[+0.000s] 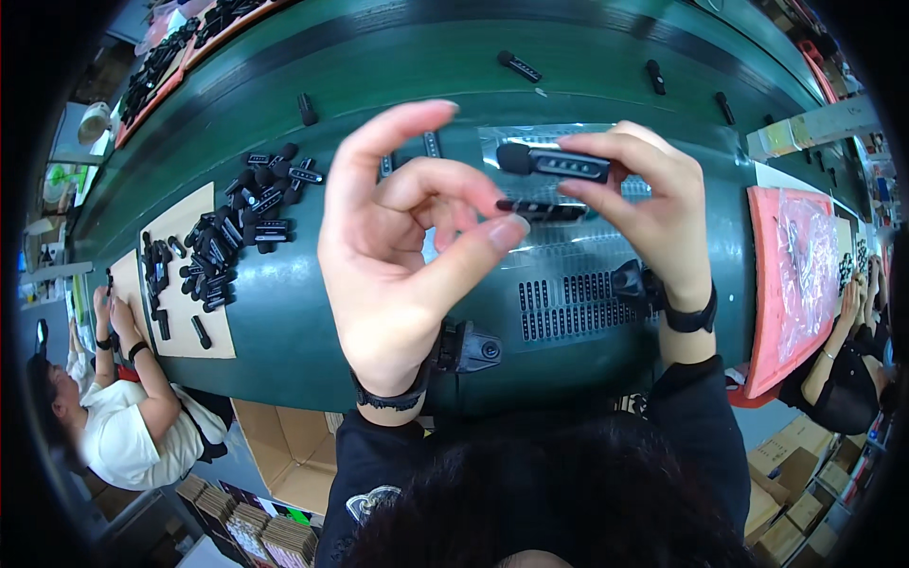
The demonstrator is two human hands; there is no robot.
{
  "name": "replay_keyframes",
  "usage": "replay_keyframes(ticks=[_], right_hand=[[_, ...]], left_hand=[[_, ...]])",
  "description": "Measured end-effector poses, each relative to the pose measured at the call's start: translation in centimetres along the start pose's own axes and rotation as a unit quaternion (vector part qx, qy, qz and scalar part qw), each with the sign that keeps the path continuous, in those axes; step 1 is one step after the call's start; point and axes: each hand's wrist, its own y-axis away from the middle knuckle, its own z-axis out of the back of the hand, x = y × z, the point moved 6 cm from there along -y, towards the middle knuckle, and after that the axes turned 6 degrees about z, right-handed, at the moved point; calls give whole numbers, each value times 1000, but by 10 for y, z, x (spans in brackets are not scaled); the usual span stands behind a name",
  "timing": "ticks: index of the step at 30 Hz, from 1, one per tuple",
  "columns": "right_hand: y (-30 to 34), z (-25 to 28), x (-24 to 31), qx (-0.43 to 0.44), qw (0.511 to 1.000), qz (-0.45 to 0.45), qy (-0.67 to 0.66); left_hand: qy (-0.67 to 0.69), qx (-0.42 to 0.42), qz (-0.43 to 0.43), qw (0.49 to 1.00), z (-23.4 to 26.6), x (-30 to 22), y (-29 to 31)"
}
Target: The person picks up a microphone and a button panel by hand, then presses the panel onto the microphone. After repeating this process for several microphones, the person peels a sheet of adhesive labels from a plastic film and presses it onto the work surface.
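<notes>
My right hand (663,204) pinches a small black clip-on microphone (573,165) with a foam tip, its oblong dark panel with pale marks facing up. Just below the microphone, the thumb and forefinger of my left hand (383,251) are closed on one end of a thin black sticker strip (549,211), which is blurred. The other fingers of this hand are curled or raised. Under both hands lie clear sticker sheets; the nearer sheet (568,322) carries rows of black oblong stickers. Part of the sheets is hidden behind my hands.
A heap of black microphones (227,232) lies at left on cardboard (222,331) and the green bench (284,360). Several single microphones (519,66) are spread along the far side. A pink foam tray (765,293) with clear plastic stands at right. Co-workers sit at both sides.
</notes>
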Motion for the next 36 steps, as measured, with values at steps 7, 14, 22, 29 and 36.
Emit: replay_keyframes(ticks=[7, 14, 22, 29, 36], right_hand=[[-9, -18, 24, -78, 994, 59, -45], [-10, -18, 25, -64, 994, 86, -36], [-7, -14, 29, -39, 996, 81, -27], [-5, -12, 30, -11, 998, 51, -25], [-3, -13, 30, 2, 999, 18, -47]], left_hand=[[35, -18, 31, 999, 17, 9, -8], [1, 15, 79, 997, 17, 14, -11], [-28, 25, 70, 997, 18, 22, -13], [-62, 21, 53, 996, 16, 20, -14], [-112, 19, 30, 993, 17, 15, -12]])
